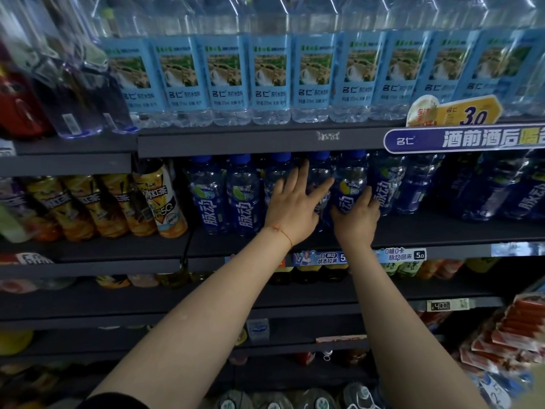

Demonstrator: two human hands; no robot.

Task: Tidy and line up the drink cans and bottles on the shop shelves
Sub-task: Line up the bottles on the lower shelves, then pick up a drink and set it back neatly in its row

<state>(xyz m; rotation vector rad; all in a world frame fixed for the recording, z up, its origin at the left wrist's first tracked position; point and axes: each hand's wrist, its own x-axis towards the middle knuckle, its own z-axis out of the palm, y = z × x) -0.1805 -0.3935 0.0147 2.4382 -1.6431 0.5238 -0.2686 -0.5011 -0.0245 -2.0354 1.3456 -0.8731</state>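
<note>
Here, on the dark middle shelf (413, 228), the right hand (358, 215) clasps a glossy, ribbed blue bottle (349, 184) standing upright, cap up; the left hand (292, 206) lies splayed against neighbouring bottles (244, 193).

Blue bottles (244, 199): 脉动; price tag (472, 113): 3.0.

Blue bottles (244, 196) stand packed side by side; bare shelf (427, 228) lies open before them.

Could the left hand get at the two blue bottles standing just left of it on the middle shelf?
Probably yes. The left hand rests open on the neighbouring bottle, and the two blue bottles stand at the shelf front with nothing before them.
</note>
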